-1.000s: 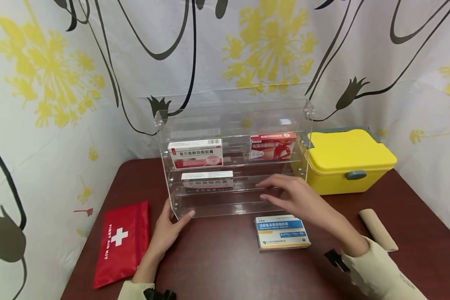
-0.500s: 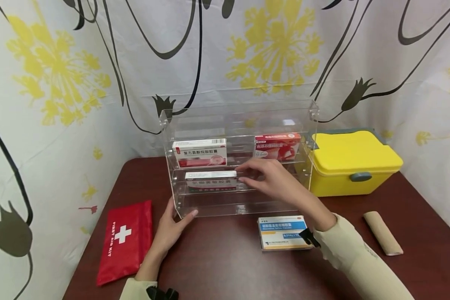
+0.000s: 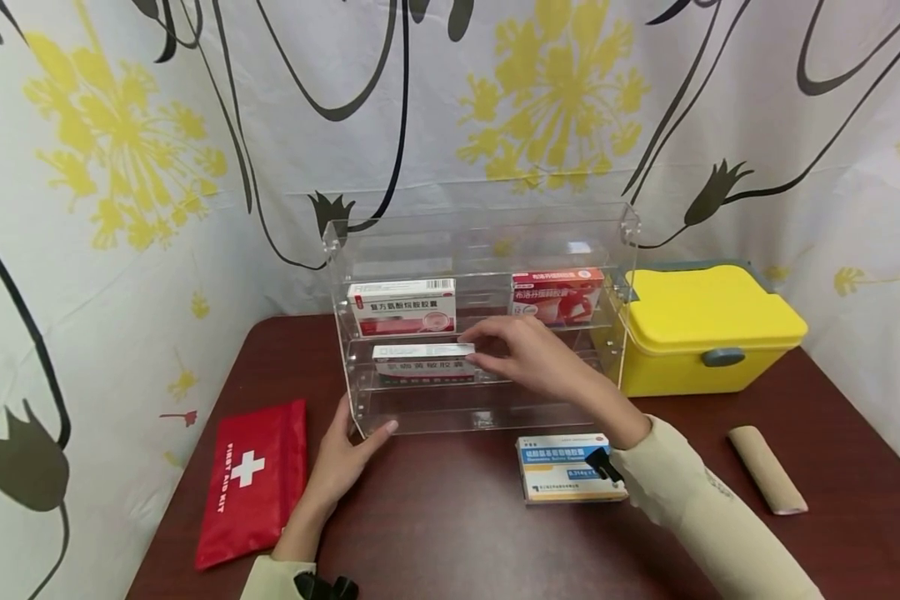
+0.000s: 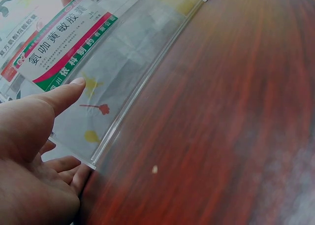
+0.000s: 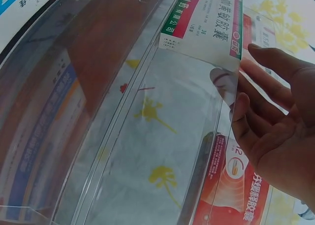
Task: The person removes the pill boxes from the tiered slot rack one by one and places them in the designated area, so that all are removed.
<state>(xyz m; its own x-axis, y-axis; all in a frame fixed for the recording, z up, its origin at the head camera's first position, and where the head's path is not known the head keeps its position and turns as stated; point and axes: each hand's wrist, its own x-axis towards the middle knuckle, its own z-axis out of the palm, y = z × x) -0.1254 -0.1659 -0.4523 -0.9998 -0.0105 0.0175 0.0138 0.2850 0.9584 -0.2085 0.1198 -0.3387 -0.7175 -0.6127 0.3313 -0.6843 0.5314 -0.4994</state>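
A clear acrylic tiered rack (image 3: 420,421) stands on the table. My left hand (image 3: 342,457) grips its lower left corner, with the thumb in front and the other fingers round the side. On a lower tier lies a white medicine box (image 3: 420,369); the left wrist view shows its green and red bands. My right hand (image 3: 532,354) reaches over the rack and pinches the right end of that box, thumb at the front and index finger on top. Above it sit a white and pink medicine box (image 3: 401,308) at left and a red medicine box (image 3: 562,292) at right.
A blue and white medicine box (image 3: 543,479) lies before the rack, partly under my right sleeve. The yellow lidded case (image 3: 708,321) stands to the right, near a rolled tan bandage (image 3: 767,471). A red first aid pouch (image 3: 255,483) lies at left.
My right hand has moved left from the bare part of the tier to the white box's right end, and its fingers have closed in there. My left hand stays on the corner.
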